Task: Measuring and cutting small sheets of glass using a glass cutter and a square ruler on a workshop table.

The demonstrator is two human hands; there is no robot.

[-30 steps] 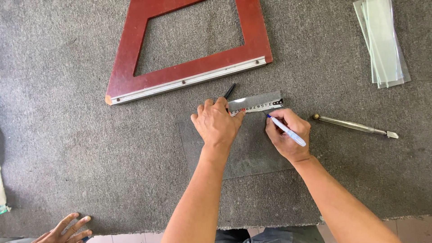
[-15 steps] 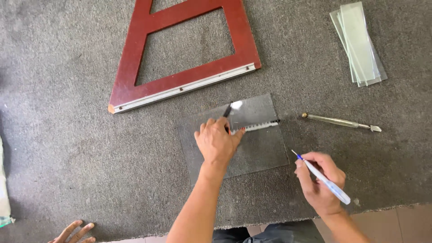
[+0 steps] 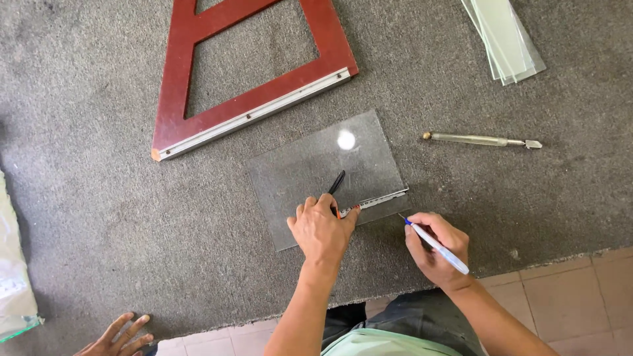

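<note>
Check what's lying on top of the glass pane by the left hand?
On the glass pane lies a measuring tape blade along its near edge, pressed by the left hand. A black strap pokes out beyond the fingers. The tape's case is covered by the hand.

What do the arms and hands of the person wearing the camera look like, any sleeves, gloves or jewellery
Both forearms are bare, with no sleeves showing. The left hand and the right hand wear no gloves, and no watch, ring or wristband is visible on either. Below the arms, pale green clothing and dark grey trousers show at the bottom edge of the view.
</note>
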